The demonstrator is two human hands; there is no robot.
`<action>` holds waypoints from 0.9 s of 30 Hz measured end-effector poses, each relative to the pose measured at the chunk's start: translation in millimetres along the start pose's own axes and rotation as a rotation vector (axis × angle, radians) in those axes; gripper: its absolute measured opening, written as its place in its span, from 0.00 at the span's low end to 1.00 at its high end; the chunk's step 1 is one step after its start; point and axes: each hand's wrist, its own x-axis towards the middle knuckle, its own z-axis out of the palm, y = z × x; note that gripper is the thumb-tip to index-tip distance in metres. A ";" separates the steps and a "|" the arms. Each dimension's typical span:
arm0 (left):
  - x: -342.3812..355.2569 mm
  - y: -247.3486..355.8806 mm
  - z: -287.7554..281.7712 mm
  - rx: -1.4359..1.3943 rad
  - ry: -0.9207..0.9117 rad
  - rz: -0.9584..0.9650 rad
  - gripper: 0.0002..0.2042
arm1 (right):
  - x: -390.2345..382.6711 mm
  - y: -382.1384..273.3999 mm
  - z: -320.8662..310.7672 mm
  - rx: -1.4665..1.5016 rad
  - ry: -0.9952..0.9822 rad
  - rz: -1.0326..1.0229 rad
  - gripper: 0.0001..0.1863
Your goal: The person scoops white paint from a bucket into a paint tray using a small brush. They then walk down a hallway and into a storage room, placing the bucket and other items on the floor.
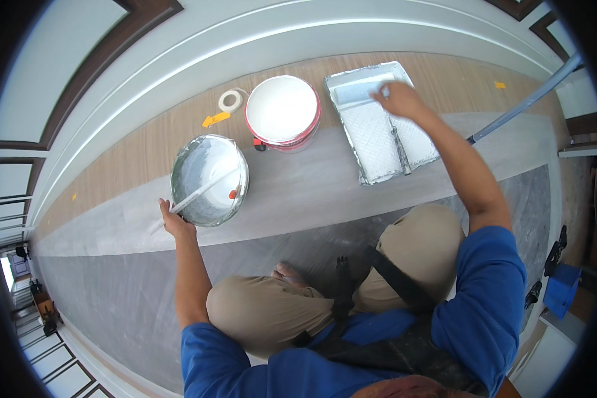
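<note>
Here's the left hand (174, 222), closed around a white stick (209, 188) right at the rim of the grey bucket (184, 174), while the right hand (399, 99) hovers bunched and blurred over the paint tray (373, 139), its grip impossible to tell. Between the hands stands the red-rimmed bucket (302, 141), tape roll (221, 102) just beside it, nearer the left.

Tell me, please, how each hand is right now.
Left hand: at the bucket's rim and white stick; what it grips cannot be told.
Right hand: over the paint tray, blurred; open or closed cannot be told.
</note>
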 end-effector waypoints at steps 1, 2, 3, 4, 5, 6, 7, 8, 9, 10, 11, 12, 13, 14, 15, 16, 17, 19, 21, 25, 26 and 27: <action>-1.7 -0.1 -0.2 0.025 0.013 0.016 0.39 | -16.6 18.6 24.6 -0.085 -0.014 0.057 0.33; -3.4 0.6 -1.2 0.041 0.032 0.020 0.38 | -33.6 35.1 46.5 -0.079 -0.012 0.076 0.34; -5.2 1.4 -1.8 0.044 0.055 0.031 0.38 | -49.5 48.3 65.4 -0.116 -0.079 0.165 0.35; -6.2 1.5 -2.4 0.080 0.071 0.033 0.37 | -63.1 59.7 81.2 -0.074 -0.081 0.204 0.35; -7.2 2.6 -2.7 0.105 0.087 0.043 0.36 | -74.2 68.6 93.0 -0.049 -0.097 0.252 0.36; -7.3 2.4 -2.6 0.118 0.087 0.058 0.36 | -80.9 74.1 104.3 0.000 -0.075 0.282 0.35; -7.3 2.7 -2.3 0.154 0.097 0.041 0.37 | -87.1 76.9 113.0 0.046 -0.037 0.299 0.33; -6.3 2.6 -1.7 0.174 0.092 0.028 0.38 | -89.8 79.7 118.1 0.075 0.000 0.319 0.32; -5.0 2.2 -1.4 0.175 0.098 0.017 0.39 | -89.7 81.6 120.6 0.096 -0.043 0.345 0.32; -3.6 1.3 -0.6 0.184 0.096 0.010 0.39 | -87.3 82.8 121.8 0.102 -0.093 0.372 0.32; -2.1 0.6 -1.0 0.175 0.107 0.008 0.39 | -84.7 83.6 121.4 0.105 -0.134 0.384 0.32; -0.6 -0.1 -0.9 0.165 0.121 0.006 0.38 | -82.2 85.3 119.2 0.236 -0.147 0.430 0.29; 0.9 0.0 -1.8 0.160 0.115 0.010 0.39 | -81.4 86.4 116.6 0.365 -0.158 0.460 0.25; 2.0 -0.4 -2.6 0.156 0.112 0.012 0.40 | -80.9 87.9 113.4 0.492 -0.172 0.488 0.22; 2.5 -0.5 -4.0 0.141 0.111 0.010 0.40 | -81.6 88.5 110.3 0.627 -0.191 0.534 0.19; 2.8 0.4 -5.3 0.167 0.122 0.006 0.42 | -84.5 89.4 106.8 0.618 -0.152 0.492 0.18; 2.4 1.4 -6.0 0.180 0.132 0.001 0.43 | -88.9 90.4 102.8 0.619 -0.114 0.467 0.17; -0.8 5.7 -7.5 0.197 0.148 0.015 0.45 | -99.1 88.9 96.3 0.583 -0.058 0.431 0.17; -7.1 9.7 -7.2 0.198 0.158 0.052 0.46 | -109.9 86.9 89.6 0.504 -0.024 0.413 0.17; -22.6 21.2 -2.4 0.191 0.278 0.083 0.55 | -123.5 80.5 75.8 0.400 0.179 0.330 0.18; -25.7 26.1 -1.4 0.184 0.338 0.108 0.57 | -125.5 79.1 71.6 0.399 0.206 0.332 0.18; -28.1 28.7 0.7 0.181 0.392 0.152 0.59 | -127.6 77.9 67.3 0.397 0.231 0.334 0.19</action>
